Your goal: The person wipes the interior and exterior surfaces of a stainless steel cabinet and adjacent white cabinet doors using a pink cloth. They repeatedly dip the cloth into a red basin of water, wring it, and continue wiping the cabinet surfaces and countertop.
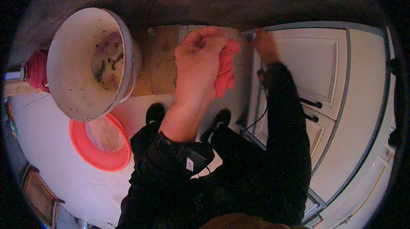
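My left hand (198, 56), in the middle of the view, is closed around a crumpled pink-red cloth (226, 69), which hangs out along its right side. To the right, my right hand (267, 46) is at the grey-edged corner of a white panelled cabinet (307, 59). It is blurred and its fingertips are dim, so whether it grips anything is unclear. A dark object (261, 74) with a thin black cord (261, 118) is just below that hand. Left of my left hand is a large whitish bucket (73, 69) with a wire handle and dark, wet-looking scraps inside.
A pink-red basin (80, 145) lies on the pale floor (64, 171), below the bucket. Behind the bucket is a dark red object (36, 70). Brown boards or cardboard (163, 59) lie beyond my feet. Black handles (310, 102) jut from the cabinet fronts. A brown-framed item (40, 190) stands lower left.
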